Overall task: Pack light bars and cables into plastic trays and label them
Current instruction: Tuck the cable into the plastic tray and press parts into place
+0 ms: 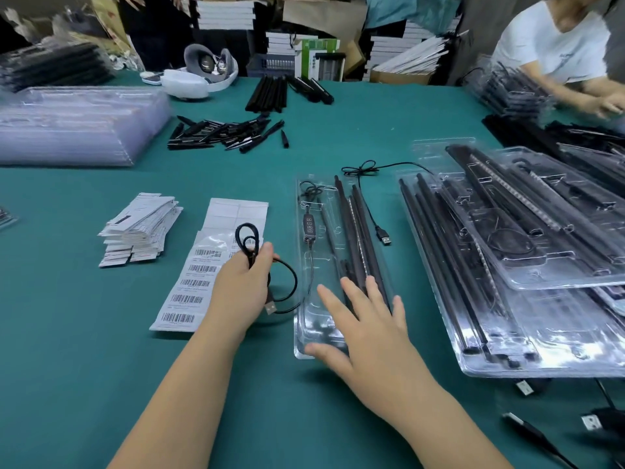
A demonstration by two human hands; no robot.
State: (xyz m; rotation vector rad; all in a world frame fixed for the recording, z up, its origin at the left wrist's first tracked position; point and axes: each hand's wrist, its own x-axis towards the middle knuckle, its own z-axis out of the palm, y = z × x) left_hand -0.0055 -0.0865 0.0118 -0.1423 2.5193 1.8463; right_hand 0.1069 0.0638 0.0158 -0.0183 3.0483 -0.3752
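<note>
1. Head view: left hand grips a coiled black cable above the barcode label sheet.
2. Right hand, fingers spread flat, presses the near end of a clear plastic tray.
3. Light bars lie in that tray on the green table.

Far left on the green counter: a grey-padded headset beside a white bowl-like shell. Far behind: stacked white boxes, a green-and-white carton, brown cardboard. Far right: a person in a white T-shirt, leaning over the counter.
</note>
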